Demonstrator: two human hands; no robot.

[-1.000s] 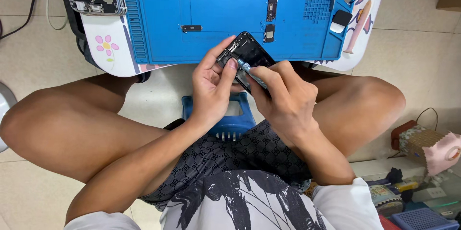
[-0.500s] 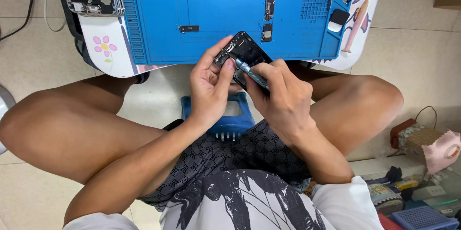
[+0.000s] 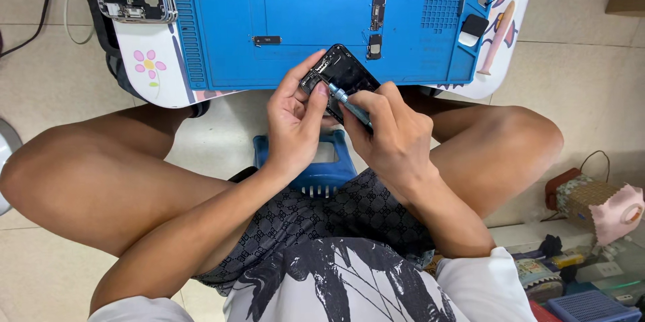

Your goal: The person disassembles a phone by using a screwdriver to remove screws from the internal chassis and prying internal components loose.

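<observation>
Dude's left hand [image 3: 293, 120] pinches the gutted black phone frame [image 3: 340, 76] just off the blue mat's [image 3: 222, 26] near edge, long axis tilted up-left, while right hand [image 3: 393, 140] fingers clamp a small screwdriver [image 3: 349, 105] (tip pointing up-left into the frame).

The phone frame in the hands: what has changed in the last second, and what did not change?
Very little. The left hand still grips the dark phone frame and the right hand still holds the small screwdriver with its tip at the frame. Both hands sit about where they were, with only tiny shifts. The parts on the blue mat have not moved.
</observation>
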